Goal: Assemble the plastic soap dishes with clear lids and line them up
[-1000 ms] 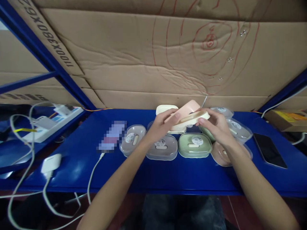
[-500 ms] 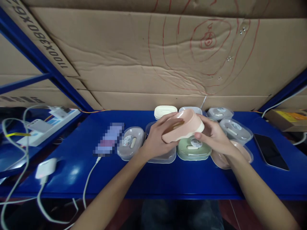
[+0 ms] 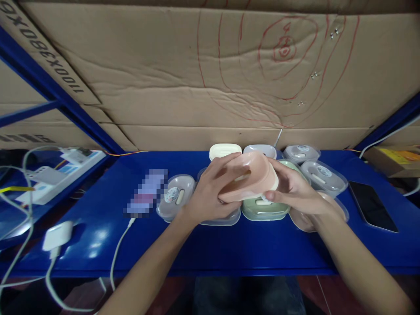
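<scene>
Both hands grip a pink oval plastic soap box (image 3: 251,177) above the blue tabletop (image 3: 229,245): the left hand (image 3: 210,192) wraps its near side, the right hand (image 3: 290,188) its far end, over a green lidded box (image 3: 262,210).

blue shelf (image 3: 229,245), soap boxes (image 3: 175,196) (lidded), phone (image 3: 372,205)

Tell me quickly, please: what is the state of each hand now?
Left hand: closed on the pink soap box, gripping its left end.
Right hand: closed on the same pink soap box, at its right end.
</scene>
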Motion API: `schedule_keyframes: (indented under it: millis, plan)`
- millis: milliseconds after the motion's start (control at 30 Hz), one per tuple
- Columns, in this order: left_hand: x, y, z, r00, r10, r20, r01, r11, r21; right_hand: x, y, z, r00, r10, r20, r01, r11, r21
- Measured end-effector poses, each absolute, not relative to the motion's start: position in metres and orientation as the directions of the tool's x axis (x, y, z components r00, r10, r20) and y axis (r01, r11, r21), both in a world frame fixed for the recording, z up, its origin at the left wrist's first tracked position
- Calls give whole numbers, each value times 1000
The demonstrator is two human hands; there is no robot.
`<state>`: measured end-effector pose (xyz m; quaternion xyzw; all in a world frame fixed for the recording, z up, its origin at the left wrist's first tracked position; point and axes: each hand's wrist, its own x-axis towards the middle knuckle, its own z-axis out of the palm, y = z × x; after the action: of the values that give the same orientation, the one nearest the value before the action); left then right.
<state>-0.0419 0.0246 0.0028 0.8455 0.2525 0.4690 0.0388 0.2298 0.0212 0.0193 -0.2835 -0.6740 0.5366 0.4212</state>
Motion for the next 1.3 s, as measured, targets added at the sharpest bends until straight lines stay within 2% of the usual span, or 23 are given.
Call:
schedule_keyframes:
  millis: [100,200,267,333,433,467,533,600,633,700,767,833,933,1067,1200,1300]
  plan:
    - [-44,26,3,493,408,769,480,-864,150,231,19,18,-490,847,205,-110,173,-979]
    - [-45,28,2,571,342,746,527,-849,-14,226,14,18,-426,895,130,-205,44,-978]
    - [-46,29,2,595,314,740,533,-843,-70,221,11,20,-359,932,59,-198,-14,-980]
    - [-47,30,3,612,291,735,495,-866,-69,217,9,23,-297,954,30,-172,-22,-985]
    - [-46,28,6,545,303,782,405,-911,71,215,11,25,-255,965,58,-163,16,-986]
    - [-45,27,7,466,360,808,391,-903,177,215,12,25,-242,967,75,-158,37,-987]
    - [-41,24,10,253,558,790,339,-816,468,215,15,24,-219,970,110,-143,79,-987]
    - [-37,23,10,139,760,634,210,-649,731,216,16,21,-207,966,154,-126,130,-984]
    - [-34,23,10,138,830,540,145,-557,818,216,16,19,-214,961,177,-114,155,-981]
    - [-30,23,8,168,900,402,51,-416,908,216,15,17,-241,944,224,-82,210,-974]
    - [-27,24,6,151,931,333,8,-338,941,214,12,16,-264,927,267,-26,269,-963]
    - [-26,24,5,119,938,325,-9,-326,945,210,9,14,-253,916,310,58,334,-941]
    - [-28,25,6,113,912,394,-17,-394,919,204,7,9,-155,883,442,221,468,-856]
    - [-32,26,8,120,856,502,27,-509,861,201,9,-1,-42,779,626,417,583,-697]
    - [-28,23,5,128,793,595,155,-609,778,203,8,-9,-84,730,678,526,611,-592]
    - [-25,20,0,101,761,641,215,-646,733,204,7,-9,-94,720,688,524,623,-581]
